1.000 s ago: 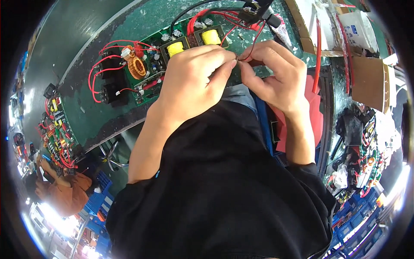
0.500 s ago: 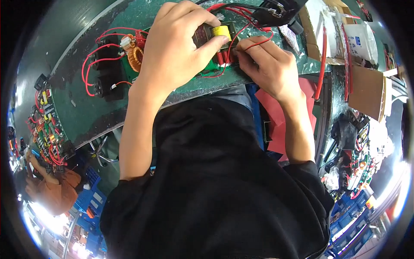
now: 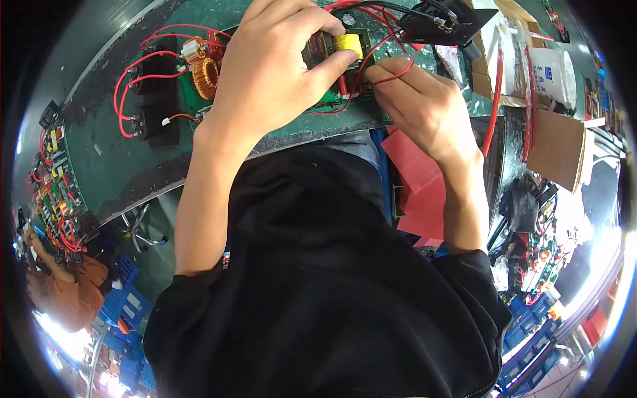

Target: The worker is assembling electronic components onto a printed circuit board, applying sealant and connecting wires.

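A green circuit board (image 3: 325, 99) with a copper coil (image 3: 206, 77), black blocks (image 3: 156, 99) and red wires lies on the green bench mat (image 3: 99, 159). My left hand (image 3: 275, 73) covers the middle of the board, thumb and fingers gripping a yellow-taped transformer (image 3: 348, 45). My right hand (image 3: 424, 106) sits just right of it at the board's near edge, pinching a thin red wire (image 3: 391, 74) between thumb and forefinger. Much of the board is hidden under my left hand.
A black panel with a socket (image 3: 441, 20) lies at the far right of the board. Cardboard boxes (image 3: 554, 142) and a white container (image 3: 551, 73) stand to the right. Red sheets (image 3: 418, 186) lie below the bench edge. More wired boards (image 3: 56, 192) are stacked at left, and another person (image 3: 63, 292) sits there.
My left hand has reached farther over the board and taken hold of the yellow transformer. My right hand stays at the board's near edge, still pinching the red wire.
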A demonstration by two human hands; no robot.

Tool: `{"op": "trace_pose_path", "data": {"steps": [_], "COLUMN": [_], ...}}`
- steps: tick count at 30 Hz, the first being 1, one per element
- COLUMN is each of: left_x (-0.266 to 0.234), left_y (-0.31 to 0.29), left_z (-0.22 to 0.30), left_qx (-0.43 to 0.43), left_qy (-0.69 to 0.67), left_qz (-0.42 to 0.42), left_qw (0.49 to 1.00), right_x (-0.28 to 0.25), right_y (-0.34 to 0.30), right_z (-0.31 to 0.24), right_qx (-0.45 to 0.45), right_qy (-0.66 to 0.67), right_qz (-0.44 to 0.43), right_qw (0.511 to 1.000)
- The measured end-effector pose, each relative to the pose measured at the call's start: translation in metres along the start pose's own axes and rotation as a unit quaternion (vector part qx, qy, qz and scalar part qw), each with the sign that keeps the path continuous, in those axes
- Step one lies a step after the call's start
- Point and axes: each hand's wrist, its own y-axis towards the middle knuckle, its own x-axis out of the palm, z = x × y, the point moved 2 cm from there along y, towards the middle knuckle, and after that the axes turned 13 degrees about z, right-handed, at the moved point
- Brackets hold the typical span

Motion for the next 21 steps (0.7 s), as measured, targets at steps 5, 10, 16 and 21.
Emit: {"op": "trace_pose_path", "data": {"steps": [5,10,16,21], "left_x": [0.003,-0.01,0.005,-0.005], "left_y": [-0.011,-0.07,-0.096,-0.09], "left_z": [-0.011,0.013,0.019,0.013], "left_qx": [0.051,0.138,0.161,0.186], "left_qy": [0.053,0.125,0.221,0.195], "left_qz": [0.039,0.094,0.063,0.04], "left_qw": [0.997,0.978,0.96,0.962], "right_x": [-0.001,-0.01,0.025,0.044], "right_y": [0.005,-0.009,-0.019,-0.021], "right_z": [0.006,-0.011,-0.063,-0.072], "right_qx": [0.005,0.197,0.436,0.534], "right_qy": [0.023,0.022,0.074,0.242], "right_qz": [-0.017,0.101,0.126,0.154], "right_qw": [1.0,0.975,0.888,0.795]}}
